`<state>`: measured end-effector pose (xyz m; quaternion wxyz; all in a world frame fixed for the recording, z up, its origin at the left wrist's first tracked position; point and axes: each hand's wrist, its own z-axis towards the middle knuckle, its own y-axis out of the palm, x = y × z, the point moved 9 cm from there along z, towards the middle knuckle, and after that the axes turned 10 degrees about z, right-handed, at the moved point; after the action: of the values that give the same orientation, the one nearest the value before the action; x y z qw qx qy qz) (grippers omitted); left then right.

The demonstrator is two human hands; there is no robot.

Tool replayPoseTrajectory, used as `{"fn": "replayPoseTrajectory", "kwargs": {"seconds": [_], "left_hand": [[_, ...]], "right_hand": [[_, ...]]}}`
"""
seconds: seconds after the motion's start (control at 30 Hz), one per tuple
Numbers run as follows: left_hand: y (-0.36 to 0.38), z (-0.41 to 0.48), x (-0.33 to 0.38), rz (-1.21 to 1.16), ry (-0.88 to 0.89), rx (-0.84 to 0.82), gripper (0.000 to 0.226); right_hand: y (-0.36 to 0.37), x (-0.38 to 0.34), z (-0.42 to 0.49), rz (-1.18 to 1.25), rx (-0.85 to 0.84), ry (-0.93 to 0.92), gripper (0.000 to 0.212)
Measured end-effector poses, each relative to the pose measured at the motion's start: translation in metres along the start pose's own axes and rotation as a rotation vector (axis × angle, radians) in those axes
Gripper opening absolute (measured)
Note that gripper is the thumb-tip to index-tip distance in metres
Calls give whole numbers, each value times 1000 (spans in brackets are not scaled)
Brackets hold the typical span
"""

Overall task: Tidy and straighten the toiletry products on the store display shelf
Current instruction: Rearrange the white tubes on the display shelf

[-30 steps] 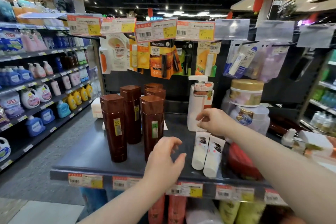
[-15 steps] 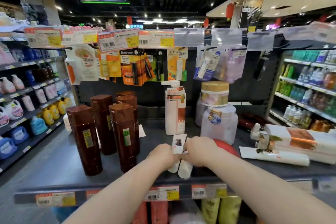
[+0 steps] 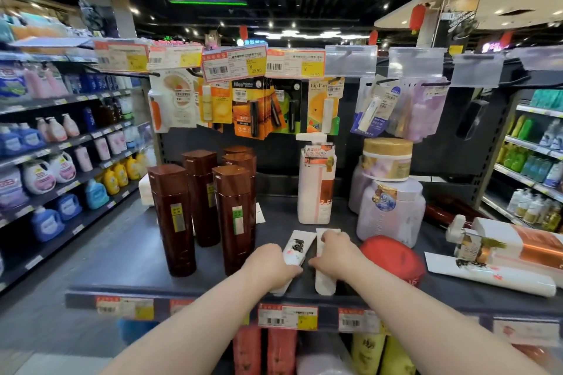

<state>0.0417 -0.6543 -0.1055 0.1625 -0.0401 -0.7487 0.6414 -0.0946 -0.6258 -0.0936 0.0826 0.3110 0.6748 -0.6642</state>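
Observation:
Two white tubes lie side by side near the front edge of the dark shelf (image 3: pixel 128 256). My left hand (image 3: pixel 268 262) is closed on the left white tube (image 3: pixel 295 248). My right hand (image 3: pixel 336 256) is closed on the right white tube (image 3: pixel 324 281). Left of them stand several tall brown bottles (image 3: pixel 173 219). Behind the tubes stands a white pump bottle (image 3: pixel 315 186), upright.
Two stacked pale jars (image 3: pixel 390 207) and a red lid (image 3: pixel 393 259) sit to the right. Further right, a boxed pump bottle (image 3: pixel 511 243) and a long white tube (image 3: pixel 490 274) lie on their sides. Hanging packets (image 3: pixel 253 106) fill the back wall. Price tags line the shelf's front rail.
Both hands came down from above the shelf onto the two white tubes and closed on them. The camera shifted slightly.

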Motion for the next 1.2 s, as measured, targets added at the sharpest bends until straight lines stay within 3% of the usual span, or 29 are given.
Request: {"fn": "replayPoseTrajectory", "kwargs": {"seconds": [0.13, 0.37, 0.53, 0.63, 0.77, 0.9, 1.0, 1.2], "left_hand": [[3, -3, -3, -148, -47, -20, 47], [-35, -50, 6, -716, 79, 312, 30], [-48, -100, 15, -1046, 189, 226, 39], [-60, -128, 11, -1142, 252, 177, 49], [-85, -161, -25, -1289, 356, 207, 30], [-108, -188, -113, -1396, 322, 375, 27], [-124, -206, -191, -1424, 277, 513, 31], [-118, -219, -312, -1403, 173, 558, 35]], "right_hand": [[-2, 4, 2, 294, 63, 43, 63], [-51, 0, -31, 982, 315, -111, 68], [-86, -7, -79, 1306, 293, -163, 76], [-102, -34, -114, 1366, 246, -273, 78], [-103, -86, -159, 1401, 228, -415, 87], [-76, -159, -190, 1455, 115, -533, 95], [-37, -210, -203, 1409, 74, -547, 89], [54, -273, -214, 1283, 83, -576, 71]]}}
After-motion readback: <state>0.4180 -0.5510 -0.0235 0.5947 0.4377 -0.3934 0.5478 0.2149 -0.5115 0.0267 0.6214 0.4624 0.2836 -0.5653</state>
